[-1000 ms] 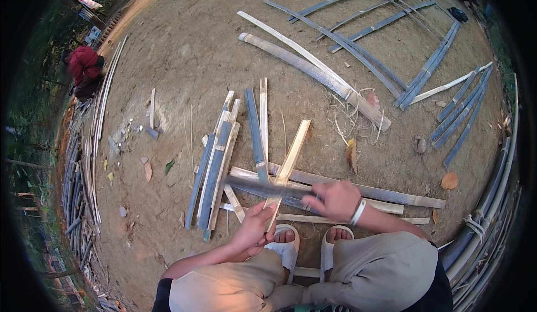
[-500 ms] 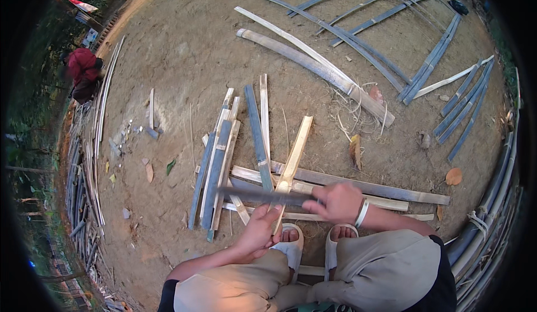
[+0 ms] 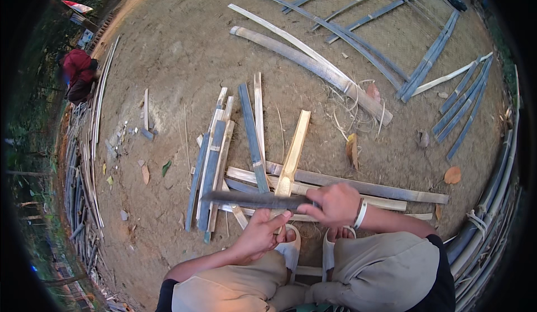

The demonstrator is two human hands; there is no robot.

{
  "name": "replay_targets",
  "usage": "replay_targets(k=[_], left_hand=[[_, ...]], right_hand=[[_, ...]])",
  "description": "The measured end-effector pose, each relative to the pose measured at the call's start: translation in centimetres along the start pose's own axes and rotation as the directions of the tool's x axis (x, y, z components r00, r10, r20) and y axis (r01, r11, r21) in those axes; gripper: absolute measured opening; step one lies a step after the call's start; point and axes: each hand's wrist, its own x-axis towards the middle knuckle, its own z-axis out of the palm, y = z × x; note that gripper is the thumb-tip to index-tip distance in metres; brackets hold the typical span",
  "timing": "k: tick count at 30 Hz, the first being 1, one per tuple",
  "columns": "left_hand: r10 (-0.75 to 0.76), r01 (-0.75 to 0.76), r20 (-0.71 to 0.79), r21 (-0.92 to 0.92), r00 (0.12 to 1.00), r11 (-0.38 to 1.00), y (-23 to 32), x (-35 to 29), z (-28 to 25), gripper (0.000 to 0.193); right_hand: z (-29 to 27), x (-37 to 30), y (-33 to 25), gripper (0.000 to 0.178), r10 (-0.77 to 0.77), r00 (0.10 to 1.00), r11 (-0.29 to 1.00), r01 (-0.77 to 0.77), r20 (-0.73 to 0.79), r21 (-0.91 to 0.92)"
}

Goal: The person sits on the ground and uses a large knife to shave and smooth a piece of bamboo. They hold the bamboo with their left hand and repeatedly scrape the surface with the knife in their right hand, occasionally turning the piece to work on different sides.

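My left hand (image 3: 258, 232) is closed around the near end of a pale split bamboo strip (image 3: 294, 151), just in front of my sandalled feet. The strip points away from me, its far end resting over other pieces. My right hand (image 3: 334, 204) grips a machete by its handle, which the fingers mostly hide. The machete's dark blade (image 3: 246, 200) lies sideways across the strip, close above my left thumb, with its tip pointing left. Several split bamboo pieces (image 3: 212, 164) lie bunched left of the strip. Longer bamboo slats (image 3: 369, 188) run crosswise beyond my feet.
Curved bamboo slats (image 3: 313, 66) and dark strips (image 3: 347, 35) lie on the dirt ahead. Bamboo poles (image 3: 482, 206) are bundled at the right, and more poles (image 3: 72, 183) are piled left. A person in a red top (image 3: 78, 74) bends at the far left. Shavings (image 3: 355, 116) are scattered about.
The machete blade, blurred before, now shows sharply and sits slightly nearer to me and further left. My right hand has come slightly nearer with it. My left hand still holds the bamboo strip.
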Motion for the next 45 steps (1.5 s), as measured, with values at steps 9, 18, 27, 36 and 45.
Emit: replay_targets(k=[9,18,27,36,45], left_hand=[[-0.221,0.195,0.051,0.306,0.974,0.932,6.7,-5.4,1.1,0.031],[0.008,-0.058,0.216,0.226,0.976,0.972,8.6,-7.5,1.0,0.039],[0.225,-0.314,0.272,0.351,0.936,0.882,6.2,-5.7,-0.8,0.079],[0.315,-0.373,0.228,0.293,0.921,0.880,6.1,-5.2,0.7,0.081],[0.320,-0.369,0.216,0.256,0.923,0.893,5.7,-5.3,0.6,0.085]], right_hand=[[-2.2,-0.2,-1.4,0.047,0.050,0.999,0.973,-0.051,0.010,0.223],[-4.7,-0.9,-1.2,0.046,0.059,0.998,0.925,-0.054,-0.004,0.375],[-5.4,-1.0,-2.5,0.044,-0.035,0.999,0.861,0.023,0.014,0.507],[-6.4,-0.3,-3.4,0.047,-0.056,0.994,0.834,-0.003,0.090,0.552],[-5.4,-0.9,-3.2,0.045,-0.051,0.998,0.754,0.022,0.025,0.656]])
